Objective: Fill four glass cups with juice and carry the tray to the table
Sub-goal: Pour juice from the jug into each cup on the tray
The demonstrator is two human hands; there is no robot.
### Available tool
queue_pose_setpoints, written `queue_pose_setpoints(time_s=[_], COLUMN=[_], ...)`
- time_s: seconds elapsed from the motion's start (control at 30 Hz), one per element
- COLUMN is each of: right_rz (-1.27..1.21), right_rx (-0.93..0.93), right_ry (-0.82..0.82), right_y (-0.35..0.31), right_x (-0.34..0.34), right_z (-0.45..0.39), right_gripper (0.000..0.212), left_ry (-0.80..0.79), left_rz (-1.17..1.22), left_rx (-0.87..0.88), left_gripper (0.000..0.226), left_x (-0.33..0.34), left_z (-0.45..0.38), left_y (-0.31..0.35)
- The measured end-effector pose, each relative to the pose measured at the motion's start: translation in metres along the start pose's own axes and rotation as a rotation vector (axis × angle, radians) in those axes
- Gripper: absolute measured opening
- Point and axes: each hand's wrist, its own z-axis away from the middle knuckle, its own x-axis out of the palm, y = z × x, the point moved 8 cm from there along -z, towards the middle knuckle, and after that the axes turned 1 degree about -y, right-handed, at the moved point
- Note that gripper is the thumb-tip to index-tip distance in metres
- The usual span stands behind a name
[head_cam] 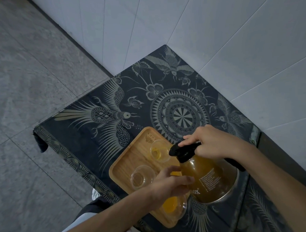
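The right hand [206, 143] has its grip clamped on the black handle of the juice pitcher [204, 177], lower right of centre, spout tilted over the wooden tray [133, 153]. The left hand [168, 184] has its grip wrapped against the pitcher body. The tray sits on the patterned tabletop [113, 122], holding three visible glass cups [142, 176]; a fourth cannot be told.

Read only "ox" in white letters on the glass jug [204, 177], the tail of a brand word whose start lay hidden behind the left hand [168, 184]. Found beside it a block of small white print in several lines, too fine to make out. Noticed a dark burned stamp at the far corner of the wooden tray [133, 158], blurred and unreadable. Saw no numbers anywhere.
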Motion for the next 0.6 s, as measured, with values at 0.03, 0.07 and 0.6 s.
queue_pose_setpoints(time_s=[0.03, 0.07, 0.6], right_rz=[-0.002, -0.005, -0.03], right_rx=[0.001, 0.003, 0.002], right_ry=[0.001, 0.001, -0.034], right_y=[0.0002, 0.0006, -0.0007], right_x=[-0.0008, -0.0014, -0.0018], right_z=[-0.001, -0.0017, -0.0033], right_gripper=[0.072, 0.072, 0.065], left_ry=[-0.001, -0.004, -0.025], left_rz=[0.0, 0.0, 0.017], left_rx=[-0.003, -0.008, -0.048], left_gripper=[0.088, 0.086, 0.068], left_x=[-0.0003, 0.0, 0.0029], left_z=[0.0, 0.0004, 0.0039], left_y=[0.0005, 0.0011, 0.0057])
